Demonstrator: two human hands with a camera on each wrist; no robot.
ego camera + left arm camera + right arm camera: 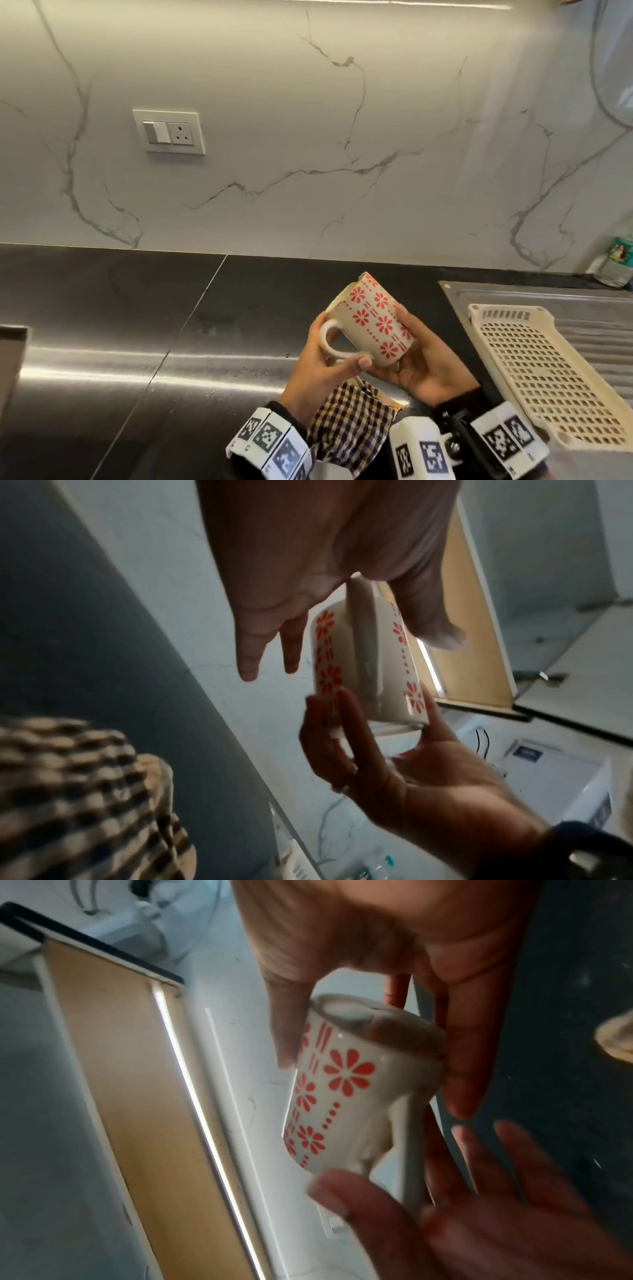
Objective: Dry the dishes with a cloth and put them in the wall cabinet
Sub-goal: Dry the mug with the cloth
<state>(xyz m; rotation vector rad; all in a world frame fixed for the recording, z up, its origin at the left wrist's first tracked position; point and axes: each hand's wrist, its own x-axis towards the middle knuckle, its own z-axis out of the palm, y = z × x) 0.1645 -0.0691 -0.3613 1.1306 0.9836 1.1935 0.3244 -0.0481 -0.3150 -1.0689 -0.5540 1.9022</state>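
A cream mug (373,322) with red flowers hangs tilted above the black counter (137,308), mouth up and to the left. My right hand (421,359) cups its base, thumb on the side wall (284,1042) and fingers round the bottom. My left hand (325,363) is at the handle (363,642), which lies between the straight thumb and straight fingers (250,656); the thumb tip touches the handle's lower end. The checked cloth (349,421) lies crumpled on the counter under my wrists. The tan underside of the wall cabinet (137,1069) shows overhead.
A cream plastic drying rack (548,370) sits on the steel drainboard (589,301) at the right. A water bottle (616,260) stands at the back right. A switch and socket plate (169,132) is on the marble wall. A grey edge (10,359) juts in at the left.
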